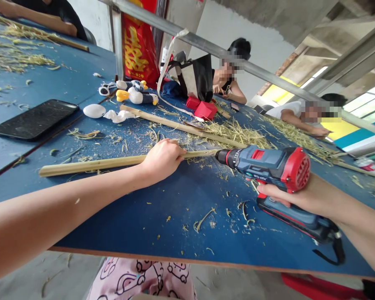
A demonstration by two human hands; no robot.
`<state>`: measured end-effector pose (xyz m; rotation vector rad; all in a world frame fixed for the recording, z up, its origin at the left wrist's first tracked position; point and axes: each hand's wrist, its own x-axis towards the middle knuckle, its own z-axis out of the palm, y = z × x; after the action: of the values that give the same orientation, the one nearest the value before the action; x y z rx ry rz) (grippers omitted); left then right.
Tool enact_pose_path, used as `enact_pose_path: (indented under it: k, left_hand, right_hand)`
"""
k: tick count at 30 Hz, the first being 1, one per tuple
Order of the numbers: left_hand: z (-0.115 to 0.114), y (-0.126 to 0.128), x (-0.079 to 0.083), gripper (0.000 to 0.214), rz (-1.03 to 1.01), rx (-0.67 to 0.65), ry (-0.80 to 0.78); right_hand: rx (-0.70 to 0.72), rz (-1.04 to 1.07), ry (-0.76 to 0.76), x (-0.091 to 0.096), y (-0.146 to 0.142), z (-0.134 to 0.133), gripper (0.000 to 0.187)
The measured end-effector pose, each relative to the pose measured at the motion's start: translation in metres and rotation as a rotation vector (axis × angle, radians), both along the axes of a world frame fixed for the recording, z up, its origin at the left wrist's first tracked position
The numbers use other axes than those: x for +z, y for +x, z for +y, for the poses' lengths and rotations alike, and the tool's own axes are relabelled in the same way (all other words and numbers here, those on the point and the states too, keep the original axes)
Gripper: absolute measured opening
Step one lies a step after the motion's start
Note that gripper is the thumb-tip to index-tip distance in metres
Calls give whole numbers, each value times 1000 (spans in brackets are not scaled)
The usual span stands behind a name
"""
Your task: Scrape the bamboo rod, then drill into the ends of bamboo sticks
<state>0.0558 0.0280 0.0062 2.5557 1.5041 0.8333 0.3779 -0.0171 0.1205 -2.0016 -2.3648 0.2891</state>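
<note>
My left hand (164,160) is closed round a pale bamboo pole (93,166) that lies across the blue table (118,221). A thinner length runs from my fingers toward the chuck of a cordless drill (262,164); whether it is the same piece is hidden under my hand. My right hand (300,200) grips the drill by its handle, with the chuck pointing left. Just behind, a second bamboo pole (171,122) lies at a slant. Green-yellow shavings (237,129) and dust surround both poles.
A black phone (36,118) lies at left. Stuffed toys (137,96), a white egg-shaped object (94,111), red boxes (205,109) and a black-and-white bag (195,79) stand farther back. A metal rail (175,27) crosses above. Several people sit round the table.
</note>
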Motion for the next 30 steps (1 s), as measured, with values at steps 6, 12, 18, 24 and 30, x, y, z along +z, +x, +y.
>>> enact_pose_path:
  k: [6,12,18,24,30]
  left_hand:
    - [1,0,-3,27,-3,-5,27]
    - [0,0,-2,27,5,-16,34]
    - [0,0,-2,27,4,-19,46]
    - [-1,0,-1,26,9,-11,33]
    - [-1,1,-2,27,4,-3,34]
  right_hand:
    - [-22,12,-145,1,-8,5,33]
    - [18,20,-118,0,-6,5,34]
    - [23,6,-98,-3,-5,6,36]
    - [-29,-20,-128,-1,-7,4,39]
    - [2,-30,-105,-2,-15,0,33]
